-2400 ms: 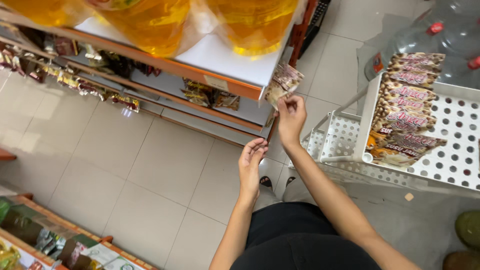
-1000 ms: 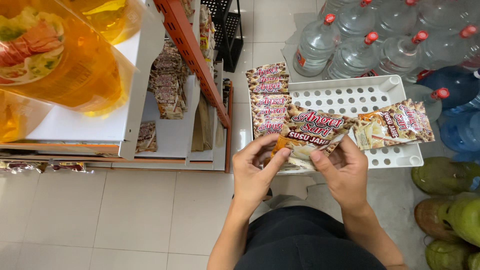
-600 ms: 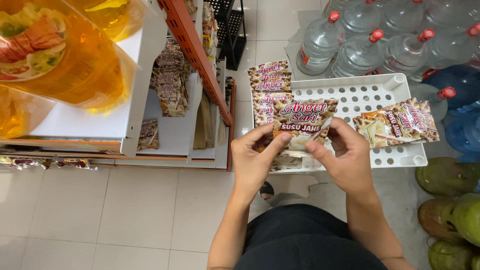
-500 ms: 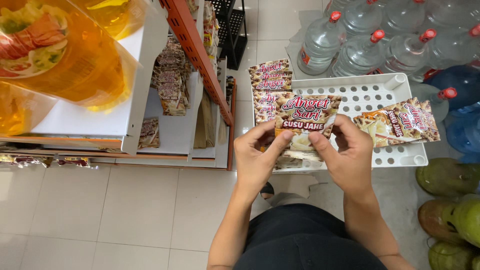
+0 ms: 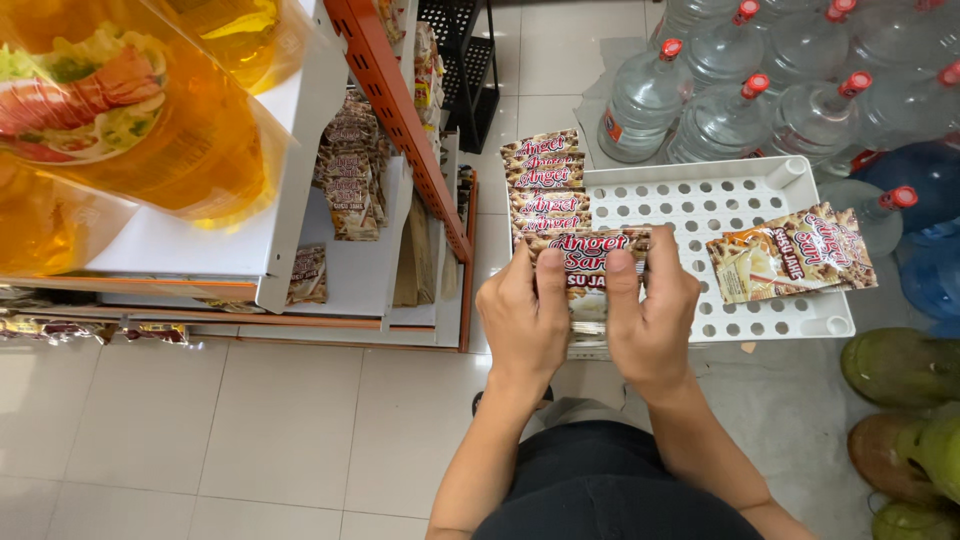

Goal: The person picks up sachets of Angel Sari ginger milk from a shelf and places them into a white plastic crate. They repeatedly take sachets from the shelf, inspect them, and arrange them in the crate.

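Both hands hold one brown and cream drink-mix sachet [image 5: 590,262] upright above the near left corner of a white perforated tray [image 5: 700,205]. My left hand [image 5: 525,320] pinches the sachet's left side and my right hand [image 5: 650,320] pinches its right side, thumbs on the front. A row of overlapping sachets [image 5: 545,175] of the same kind lies along the tray's left edge. Another sachet [image 5: 795,252] lies flat near the tray's right side.
A white shelf unit with an orange rail [image 5: 390,100] stands at left, carrying yellow cooking-oil pouches [image 5: 120,120] on top and more sachets [image 5: 350,180] on lower shelves. Large clear water bottles with red caps [image 5: 750,90] stand behind the tray. Green coconuts [image 5: 900,370] lie at right.
My head turned from the shelf to the tray. My hands brought the sachet closer together and lower, now gripping it by both sides in front of the tray's near left corner.
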